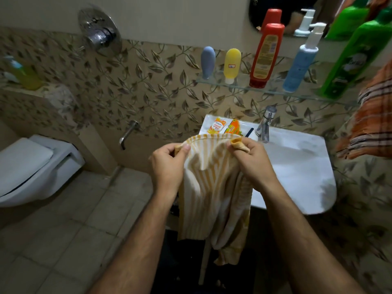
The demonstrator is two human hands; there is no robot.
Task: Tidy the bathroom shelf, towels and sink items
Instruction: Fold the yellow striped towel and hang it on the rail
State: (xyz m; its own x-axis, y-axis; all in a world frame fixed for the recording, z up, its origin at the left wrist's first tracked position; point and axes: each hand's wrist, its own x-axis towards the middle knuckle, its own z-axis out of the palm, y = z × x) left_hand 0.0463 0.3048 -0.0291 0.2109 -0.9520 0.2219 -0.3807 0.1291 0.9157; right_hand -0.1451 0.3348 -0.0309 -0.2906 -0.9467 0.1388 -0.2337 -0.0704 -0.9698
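A yellow-and-white striped towel [214,187] hangs in front of the white sink [297,166]. My left hand [167,164] pinches its upper left edge and my right hand [252,160] grips its upper right corner, so the cloth droops between them. On the glass shelf [237,87] stand a grey tube [207,61], a yellow tube [232,64], a red bottle [266,56], a blue pump bottle [301,64] and a green bottle [356,58]. Two orange sachets [224,126] and a dark thin item [249,132] lie on the sink's back rim.
A chrome tap [265,124] rises at the sink's back. An orange checked towel [369,119] hangs at the right. A white toilet [34,166] is on the left, with a wall spout [127,134] and shower mixer [99,35] between. A yellow bottle [27,75] sits on the left ledge.
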